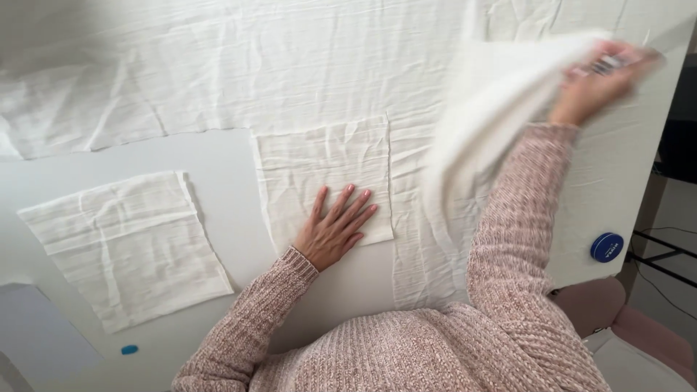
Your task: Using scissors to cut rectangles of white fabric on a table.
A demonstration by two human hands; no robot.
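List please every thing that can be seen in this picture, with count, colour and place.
table: one, white, under everything
large cloth: one, white, creased, across the far side and down the right
cloth square: one, white, centre, under the left hand
folded cloth: one, white, left, lying apart
lifted cloth: one, white, blurred, hanging from the right hand
tin: one, blue, round, right table edge
blue dot: one, near edge, left
seat: one, pink, bottom right
sweater: one, pink knit
left hand: flat, fingers spread
right hand: raised, blurred, gripping cloth
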